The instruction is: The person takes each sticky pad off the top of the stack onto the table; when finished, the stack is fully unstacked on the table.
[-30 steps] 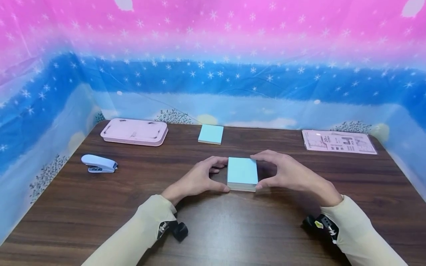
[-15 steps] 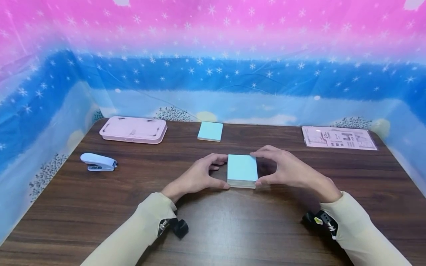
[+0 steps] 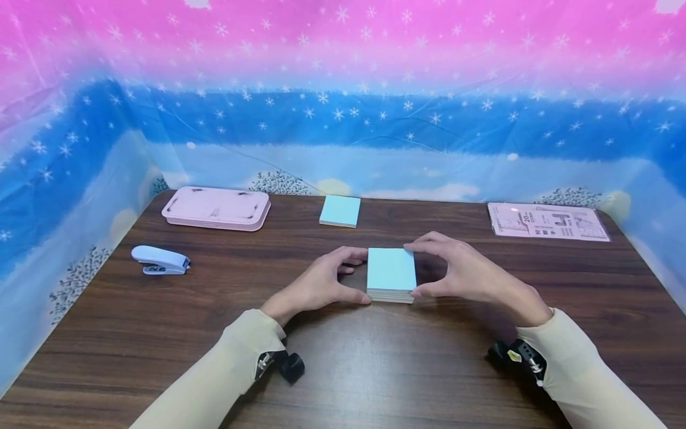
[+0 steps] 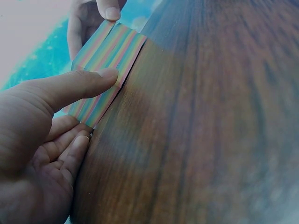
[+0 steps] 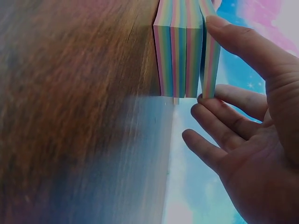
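A square stack of sticky note pads [image 3: 390,296], light blue on top with rainbow-striped edges, lies on the table between both hands. My left hand [image 3: 318,283] holds the stack's left side, thumb at the near corner and fingers toward the far one. At the right side, my right hand [image 3: 471,274] pinches the top pad [image 5: 212,70] between thumb and fingers. The right wrist view shows a narrow gap between that pad and the lower pads [image 5: 179,63]. In the left wrist view the left thumb [image 4: 84,85] lies across the striped edges.
Behind the stack lies another light blue sticky note pad [image 3: 340,210]. A pink case [image 3: 216,207] and a pale blue stapler [image 3: 160,260] are on the left. Toward the far right lies a flat pink package [image 3: 549,221]. A patterned cloth [image 3: 321,119] hangs beyond the table [image 3: 343,369].
Objects sit slightly higher in the head view than a second ago, as the camera has tipped a little. Both hands keep their hold at the stack, with hardly any movement.
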Available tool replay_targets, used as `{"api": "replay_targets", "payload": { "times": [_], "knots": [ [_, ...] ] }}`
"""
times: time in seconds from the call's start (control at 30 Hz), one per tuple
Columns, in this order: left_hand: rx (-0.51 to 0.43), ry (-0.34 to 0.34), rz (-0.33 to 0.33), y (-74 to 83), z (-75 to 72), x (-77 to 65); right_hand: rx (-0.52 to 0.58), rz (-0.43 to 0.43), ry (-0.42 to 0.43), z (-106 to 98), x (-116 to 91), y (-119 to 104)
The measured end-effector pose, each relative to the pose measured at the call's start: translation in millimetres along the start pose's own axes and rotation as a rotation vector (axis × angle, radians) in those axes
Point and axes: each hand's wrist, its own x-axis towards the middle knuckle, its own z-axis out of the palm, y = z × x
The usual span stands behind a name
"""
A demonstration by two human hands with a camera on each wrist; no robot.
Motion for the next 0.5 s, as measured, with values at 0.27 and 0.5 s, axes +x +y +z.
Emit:
{"api": "replay_targets", "payload": {
  "times": [0.27, 0.5],
  "knots": [
    [0.001, 0.002, -0.006, 0.6, 0.4, 0.1, 0.015, -0.012, 0.013, 0.3, -1.2, -1.0],
    [-0.003, 0.015, -0.016, 1.4, 1.5, 1.1, 0.014, -0.03, 0.038, 0.3, -0.5, -2.3]
  ]
}}
